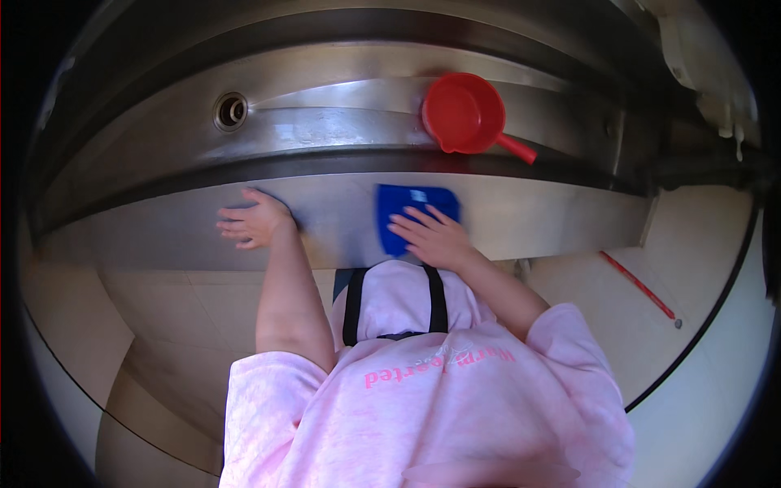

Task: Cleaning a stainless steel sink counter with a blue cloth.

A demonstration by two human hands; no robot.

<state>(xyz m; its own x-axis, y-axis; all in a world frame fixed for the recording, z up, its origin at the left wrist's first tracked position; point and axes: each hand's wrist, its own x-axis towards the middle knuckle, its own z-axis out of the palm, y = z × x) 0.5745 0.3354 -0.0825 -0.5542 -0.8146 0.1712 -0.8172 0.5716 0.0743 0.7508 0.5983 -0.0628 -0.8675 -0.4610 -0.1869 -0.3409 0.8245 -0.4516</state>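
My right hand (432, 236) lies flat on a blue cloth (396, 200), pressing it against the flat front ledge of a stainless-steel trough sink (341, 207). The cloth has a small pale tag near its far edge, and its near right part is hidden under the hand. Further left on the same ledge is my left hand (255, 218), fingers apart and holding nothing. Its wrist bends so the fingers point left.
A red plastic dipper (465, 113) sits in the trough, its handle towards the front right. To the left is a round drain (232, 111). A red stick (637, 283) lies on the tiled floor at right. Pipework (729, 122) is at upper right.
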